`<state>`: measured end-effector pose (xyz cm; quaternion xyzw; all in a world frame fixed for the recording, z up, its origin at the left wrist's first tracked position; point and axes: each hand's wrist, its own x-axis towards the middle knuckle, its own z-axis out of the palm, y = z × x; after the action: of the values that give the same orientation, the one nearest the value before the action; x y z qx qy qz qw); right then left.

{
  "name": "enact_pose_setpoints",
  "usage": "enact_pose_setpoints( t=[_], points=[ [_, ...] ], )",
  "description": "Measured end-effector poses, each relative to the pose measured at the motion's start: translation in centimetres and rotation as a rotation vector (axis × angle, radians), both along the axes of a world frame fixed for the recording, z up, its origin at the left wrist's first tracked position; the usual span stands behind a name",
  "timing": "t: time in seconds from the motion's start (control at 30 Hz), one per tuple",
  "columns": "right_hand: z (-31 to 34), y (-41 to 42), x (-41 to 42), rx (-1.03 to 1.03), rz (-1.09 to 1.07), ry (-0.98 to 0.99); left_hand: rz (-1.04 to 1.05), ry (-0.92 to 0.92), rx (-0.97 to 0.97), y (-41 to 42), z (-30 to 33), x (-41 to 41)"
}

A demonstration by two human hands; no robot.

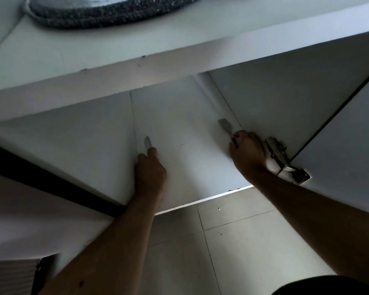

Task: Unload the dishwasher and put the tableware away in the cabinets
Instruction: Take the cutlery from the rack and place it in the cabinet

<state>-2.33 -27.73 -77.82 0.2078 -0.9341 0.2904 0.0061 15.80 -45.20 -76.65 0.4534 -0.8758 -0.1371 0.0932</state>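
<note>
Both of my arms reach into an open white cabinet (179, 128) under the counter. My left hand (150, 169) holds a piece of cutlery whose rounded metal tip (147, 143) sticks out past my fingers; it looks like a knife or spoon, low over the cabinet floor. My right hand (246, 150) grips a metal fork (225, 125) by its handle, tines pointing toward the back of the cabinet, close to the right side wall. The handles of both pieces are hidden in my hands.
A metal door hinge (279, 154) sits just right of my right hand, with the open cabinet door (339, 135) beyond it. A speckled dark round object (98, 13) lies on the white countertop (136, 47) above. Tiled floor (232, 241) lies below.
</note>
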Motion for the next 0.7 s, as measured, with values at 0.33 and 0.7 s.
enact_pose_setpoints(
  t=[0.33, 0.7],
  points=[
    [0.9, 0.3, 0.9, 0.112, -0.041, -0.042, -0.021, 0.139, -0.15, 0.8, -1.3, 0.8],
    [3.2, 1.5, 3.3, 0.188, 0.106, -0.018, -0.316, 0.272, -0.388, 2.0, 0.9, 1.3]
  ],
)
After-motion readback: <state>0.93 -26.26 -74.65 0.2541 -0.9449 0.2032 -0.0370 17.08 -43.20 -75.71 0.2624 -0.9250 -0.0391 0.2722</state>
